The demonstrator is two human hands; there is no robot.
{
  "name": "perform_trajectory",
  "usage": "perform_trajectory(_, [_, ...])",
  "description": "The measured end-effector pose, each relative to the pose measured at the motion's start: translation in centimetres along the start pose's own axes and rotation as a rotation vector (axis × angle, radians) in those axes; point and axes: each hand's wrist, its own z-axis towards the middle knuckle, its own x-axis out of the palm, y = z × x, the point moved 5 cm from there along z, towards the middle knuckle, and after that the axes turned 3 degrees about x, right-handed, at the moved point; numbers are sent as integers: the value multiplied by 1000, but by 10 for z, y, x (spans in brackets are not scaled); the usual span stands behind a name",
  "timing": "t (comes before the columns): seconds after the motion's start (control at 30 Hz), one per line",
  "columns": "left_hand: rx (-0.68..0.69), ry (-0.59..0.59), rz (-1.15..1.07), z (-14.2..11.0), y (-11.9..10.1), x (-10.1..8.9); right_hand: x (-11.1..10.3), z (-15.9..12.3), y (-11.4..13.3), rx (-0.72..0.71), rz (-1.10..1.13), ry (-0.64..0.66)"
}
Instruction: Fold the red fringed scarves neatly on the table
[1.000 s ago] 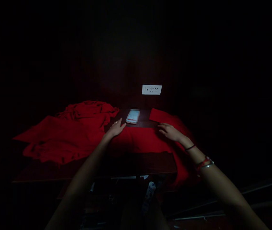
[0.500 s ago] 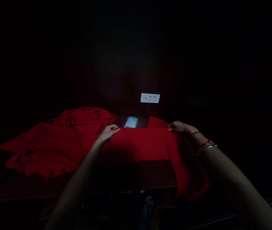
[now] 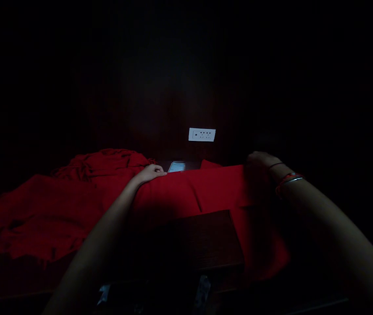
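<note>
A red fringed scarf (image 3: 179,188) lies across a dark wooden table, its far edge stretched between my hands. My left hand (image 3: 151,172) is closed on that far edge, thumb and fingers together. Farther right, my right hand (image 3: 262,159), with a dark band and bracelets at the wrist, grips the scarf's other end in shadow, lifted a little. Part of the cloth hangs past the table's right end below this hand. On the left, the bulk of the scarf is a crumpled heap (image 3: 107,159) with fringes.
Behind the scarf's edge lies a lit phone-like screen (image 3: 176,166), partly covered. A white power socket (image 3: 202,134) is on the dark wall. The dark wooden table (image 3: 210,240) shows its front right corner. Below it, a pale patterned object (image 3: 203,286) is too dim to name.
My right hand has moved right and up, drawing the scarf's far edge out wider and tilting it. My left hand stays on the cloth. The view has shifted slightly.
</note>
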Motion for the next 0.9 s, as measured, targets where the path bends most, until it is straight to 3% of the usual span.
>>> perform_trajectory(0.1, [-26, 31, 361, 4, 8, 10, 38, -13, 20, -20, -190, 112])
perform_trajectory(0.13, [-10, 24, 483, 3, 6, 15, 46, -17, 26, -18, -213, 89])
perform_trajectory(0.27, [174, -25, 752, -24, -29, 43, 58, -34, 48, 30, -220, -70])
perform_trajectory(0.33, [315, 66, 738, -46, -50, 64, 54, -44, 65, 43, -137, -139])
perform_trajectory(0.4, [426, 176, 701, -69, -63, 80, 53, -57, 95, -88, 39, -107])
perform_trajectory(0.47, [471, 244, 677, -87, -65, 89, 57, -77, 136, -385, 249, 10])
perform_trajectory(0.53, [459, 260, 667, -97, -61, 89, 63, -100, 169, -570, 369, 104])
perform_trajectory(0.6, [439, 267, 643, -102, -57, 84, 70, -116, 186, -623, 395, 132])
perform_trajectory(0.9, [435, 233, 498, -117, -50, 46, 83, -139, 180, -671, 303, -21])
